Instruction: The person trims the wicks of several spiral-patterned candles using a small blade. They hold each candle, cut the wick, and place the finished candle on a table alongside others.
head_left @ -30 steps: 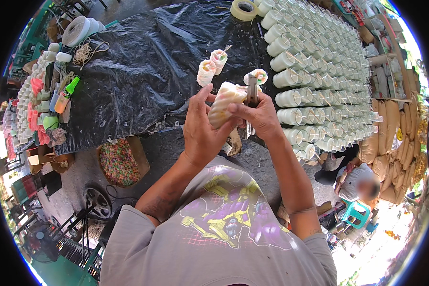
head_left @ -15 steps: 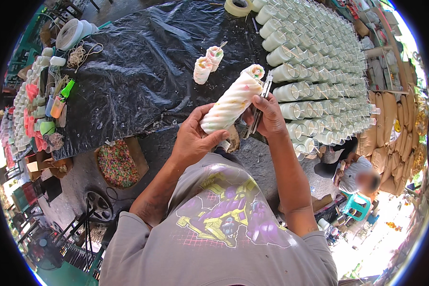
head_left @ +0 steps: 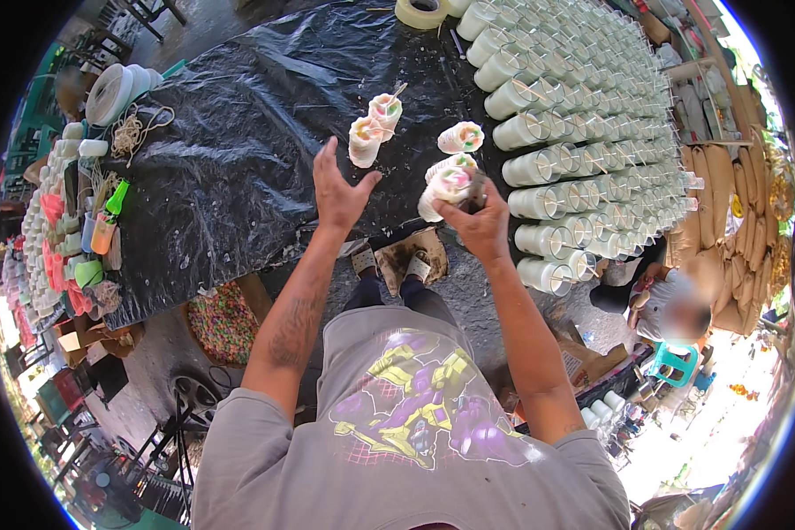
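Note:
My right hand has its thumb and fingers closed on a white spiral-ridged candle with pink and green specks, at the right side of the table. Something dark shows beside its fingers; I cannot make out what it is. Just behind that candle is another speckled white one, mostly covered by it. A shorter candle lies farther back. My left hand is held over the table with fingers spread and nothing in it. Beyond it, two speckled candles sit close together, a wick showing at the far one.
Black plastic sheeting covers the table. Rows of white candles in glasses fill the right side. A tape roll lies at the far edge. Below stands a box of coloured chips. A person sits at the lower right.
The long spiral candle has left my left hand, which has opened and drawn back to the left. My right hand has moved down onto a candle; its metal tool no longer shows clearly.

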The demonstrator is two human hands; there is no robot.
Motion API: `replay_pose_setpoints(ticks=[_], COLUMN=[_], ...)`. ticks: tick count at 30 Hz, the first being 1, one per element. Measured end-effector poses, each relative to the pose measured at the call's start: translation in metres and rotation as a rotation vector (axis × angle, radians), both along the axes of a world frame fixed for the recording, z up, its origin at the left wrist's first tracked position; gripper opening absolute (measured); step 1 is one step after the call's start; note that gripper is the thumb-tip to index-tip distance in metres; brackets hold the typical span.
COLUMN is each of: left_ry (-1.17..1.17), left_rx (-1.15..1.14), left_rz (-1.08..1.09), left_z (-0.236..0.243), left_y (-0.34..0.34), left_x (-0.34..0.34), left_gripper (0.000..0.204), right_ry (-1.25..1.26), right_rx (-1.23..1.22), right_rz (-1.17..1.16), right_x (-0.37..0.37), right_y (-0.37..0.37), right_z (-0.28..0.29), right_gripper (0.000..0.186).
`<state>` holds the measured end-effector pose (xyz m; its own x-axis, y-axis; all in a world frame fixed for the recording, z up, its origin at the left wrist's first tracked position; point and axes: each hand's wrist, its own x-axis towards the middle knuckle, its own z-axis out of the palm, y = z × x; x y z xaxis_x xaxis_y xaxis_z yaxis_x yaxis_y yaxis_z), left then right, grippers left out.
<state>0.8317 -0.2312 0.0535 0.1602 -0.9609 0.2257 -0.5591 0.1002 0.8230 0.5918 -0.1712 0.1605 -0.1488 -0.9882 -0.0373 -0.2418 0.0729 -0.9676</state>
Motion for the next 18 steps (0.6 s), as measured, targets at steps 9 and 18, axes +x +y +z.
replay_pose_setpoints(ticks=[9,18], left_ry=[0.147,0.587], left_rx=[-0.002,0.035], left_rz=[-0.045,0.005], left_z=[-0.017,-0.005], left_y=[-0.034,0.025], left_x=[0.001,0.025], left_gripper=[0.069,0.062], right_ry=[0.148,0.276], right_rx=[-0.121,-0.092], right_rz=[-0.066,-0.313], right_x=[0.056,0.094], right_y=[-0.049,-0.066], right_z=[-0.006,-0.074], right_gripper=[0.06,0.068])
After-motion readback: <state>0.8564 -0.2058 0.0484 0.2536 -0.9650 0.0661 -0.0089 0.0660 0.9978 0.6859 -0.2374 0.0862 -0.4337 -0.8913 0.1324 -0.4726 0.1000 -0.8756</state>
